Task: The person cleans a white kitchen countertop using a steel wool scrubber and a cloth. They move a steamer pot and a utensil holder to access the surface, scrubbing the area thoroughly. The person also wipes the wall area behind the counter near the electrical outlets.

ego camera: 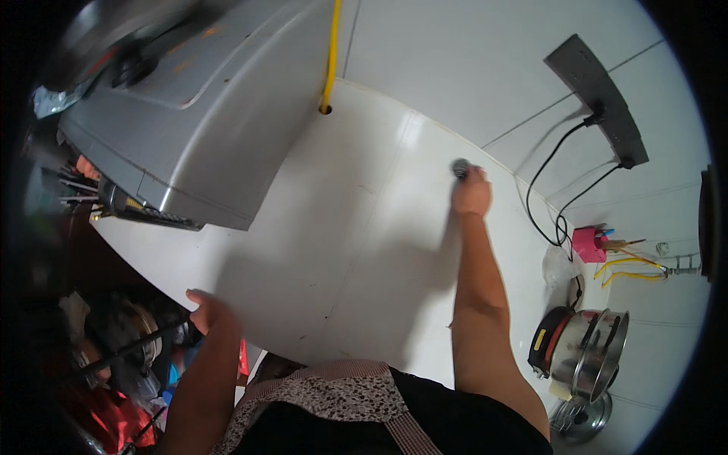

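My right hand (473, 193) reaches to the back of a white countertop (341, 239), near the tiled wall. Its fingers are closed on a dark grey, rounded scouring pad (460, 168), which looks like metal mesh and is slightly blurred. At the counter's front edge, my left hand (209, 313) rests with the thumb apart from the fingers; part of that hand is hidden and nothing shows in it. A grey metal gas stove (227, 125) stands on the counter to the left, with a yellow hose (333, 57) passing into a hole behind it.
A grey power strip (606, 99) with black cables is on the wall. To the right are a pink holder (589, 244), a clear plastic bag (558, 266), a stainless steel pot (591, 355) and a glass lid (586, 418). A rack with bags and containers is below left.
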Demonstrator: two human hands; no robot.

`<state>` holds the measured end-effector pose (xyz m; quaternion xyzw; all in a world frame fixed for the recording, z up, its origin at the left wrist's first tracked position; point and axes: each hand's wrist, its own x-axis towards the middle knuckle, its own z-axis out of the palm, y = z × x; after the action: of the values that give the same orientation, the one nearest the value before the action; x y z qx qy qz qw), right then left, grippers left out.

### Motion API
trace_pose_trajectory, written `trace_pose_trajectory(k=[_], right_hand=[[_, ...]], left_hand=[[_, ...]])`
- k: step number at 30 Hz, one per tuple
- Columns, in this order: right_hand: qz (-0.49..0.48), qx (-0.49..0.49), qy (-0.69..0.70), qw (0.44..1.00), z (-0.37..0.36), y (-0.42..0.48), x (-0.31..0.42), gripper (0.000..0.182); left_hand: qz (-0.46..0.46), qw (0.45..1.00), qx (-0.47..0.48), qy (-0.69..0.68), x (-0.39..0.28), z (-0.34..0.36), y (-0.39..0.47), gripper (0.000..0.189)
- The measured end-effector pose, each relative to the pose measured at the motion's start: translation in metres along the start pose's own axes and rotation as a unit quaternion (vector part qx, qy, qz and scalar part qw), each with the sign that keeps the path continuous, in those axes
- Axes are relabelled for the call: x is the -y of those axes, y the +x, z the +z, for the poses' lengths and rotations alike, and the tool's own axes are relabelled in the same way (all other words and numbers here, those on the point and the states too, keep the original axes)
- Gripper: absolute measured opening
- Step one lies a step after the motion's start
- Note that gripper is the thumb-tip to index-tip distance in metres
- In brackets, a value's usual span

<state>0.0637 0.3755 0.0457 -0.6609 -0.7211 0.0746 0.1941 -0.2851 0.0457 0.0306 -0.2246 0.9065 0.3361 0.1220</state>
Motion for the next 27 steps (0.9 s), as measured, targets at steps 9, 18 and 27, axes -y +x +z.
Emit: trace_pose_trajectory(k=[9, 18, 27], right_hand=[[-0.003, -0.03, 0.012, 0.999, 0.024, -0.005, 0.007, 0.024], [-0.239, 0.088, 0.008, 0.967, 0.061, -0.058, 0.142, 0.029], [0.055, -0.198, -0.177, 0.963, -0.018, -0.025, -0.081, 0.03]], left_hand=[[0.046, 0.998, 0.026, 0.025, 0.001, -0.01, 0.002, 0.074], [0.076, 0.996, 0.036, 0.038, -0.002, -0.014, 0.005, 0.074], [0.103, 0.986, 0.104, 0.077, 0.011, -0.006, 0.005, 0.074]])
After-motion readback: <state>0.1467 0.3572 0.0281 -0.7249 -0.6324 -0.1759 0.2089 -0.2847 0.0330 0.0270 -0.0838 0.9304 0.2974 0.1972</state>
